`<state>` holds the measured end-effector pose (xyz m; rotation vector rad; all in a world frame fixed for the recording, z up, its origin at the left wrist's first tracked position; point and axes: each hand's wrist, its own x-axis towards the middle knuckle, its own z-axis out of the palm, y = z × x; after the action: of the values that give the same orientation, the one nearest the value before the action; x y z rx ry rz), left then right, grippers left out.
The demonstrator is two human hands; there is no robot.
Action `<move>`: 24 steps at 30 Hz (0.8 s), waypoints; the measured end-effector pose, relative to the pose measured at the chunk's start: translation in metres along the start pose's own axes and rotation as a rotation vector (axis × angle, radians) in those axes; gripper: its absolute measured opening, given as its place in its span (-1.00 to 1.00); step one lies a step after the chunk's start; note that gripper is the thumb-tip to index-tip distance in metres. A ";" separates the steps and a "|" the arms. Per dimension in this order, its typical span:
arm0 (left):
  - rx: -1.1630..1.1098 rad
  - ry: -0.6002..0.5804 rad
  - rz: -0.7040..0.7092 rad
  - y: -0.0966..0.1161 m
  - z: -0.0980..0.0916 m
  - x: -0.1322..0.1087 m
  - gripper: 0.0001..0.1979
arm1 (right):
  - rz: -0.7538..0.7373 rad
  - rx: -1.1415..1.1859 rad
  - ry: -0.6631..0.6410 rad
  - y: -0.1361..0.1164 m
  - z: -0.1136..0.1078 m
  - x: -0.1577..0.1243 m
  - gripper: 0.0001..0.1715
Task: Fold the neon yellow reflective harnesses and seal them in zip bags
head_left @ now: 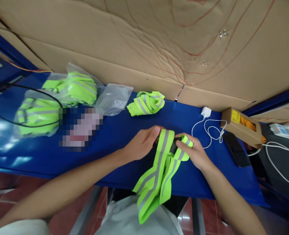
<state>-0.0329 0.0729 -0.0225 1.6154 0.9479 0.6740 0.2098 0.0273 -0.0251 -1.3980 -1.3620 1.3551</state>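
Blue tabletop [115, 130] lies beneath a yellow-green strap [162, 153], whose slack loops hang past the near edge and could twist or drag under their weight. Left hand [143, 143] and right hand [195, 151] both grip it; a loose pinch might let the black buckle [174, 146] slip.

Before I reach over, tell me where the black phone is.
In the head view, the black phone lies near the right end of the blue table, right of the right hand and in front of the cardboard box.
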 end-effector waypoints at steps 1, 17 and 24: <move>0.009 0.033 0.157 0.001 -0.003 0.000 -0.34 | 0.136 0.133 -0.015 -0.002 0.000 0.001 -0.66; -0.403 0.160 -0.235 0.008 -0.007 0.013 -0.60 | -0.358 -0.369 0.281 0.015 0.001 0.002 -0.20; -0.680 -0.233 -0.607 0.007 0.004 0.008 -0.36 | -0.622 -0.545 0.032 0.005 0.004 -0.004 -0.55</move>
<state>-0.0241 0.0775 -0.0172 0.7278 0.8485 0.3145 0.2072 0.0218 -0.0294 -1.1462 -2.0212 0.5717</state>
